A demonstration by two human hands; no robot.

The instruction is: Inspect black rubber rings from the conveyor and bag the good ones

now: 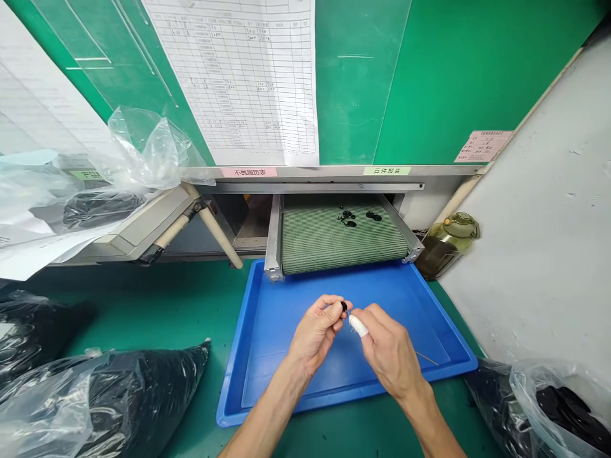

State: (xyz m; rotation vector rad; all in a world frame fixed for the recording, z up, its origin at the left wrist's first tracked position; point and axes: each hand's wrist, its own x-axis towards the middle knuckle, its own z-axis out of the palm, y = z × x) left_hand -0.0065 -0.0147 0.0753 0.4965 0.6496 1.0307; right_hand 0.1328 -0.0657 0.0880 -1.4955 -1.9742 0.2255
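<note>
My left hand (319, 331) pinches a small round black part (344, 306) between thumb and fingertips, above the blue tray (267, 375). Close beside it on the right is my right hand (389, 346), its thumb covered by a white wrap (358, 326) and its fingers drawn together. Whether anything is between those fingers is hidden. A thin tan stick (427, 359) shows behind the right hand; I cannot tell if it is held or lies in the tray. Several small black parts (349, 216) rest on the green mesh conveyor belt (329, 245) ahead.
Clear bags of black parts lie at the left (138, 388) and the lower right (568, 407). A greenish jug (449, 245) leans against the right wall. To the left, a slanted stand (128, 229) carries plastic bags and papers. A printed form (248, 83) hangs over the conveyor.
</note>
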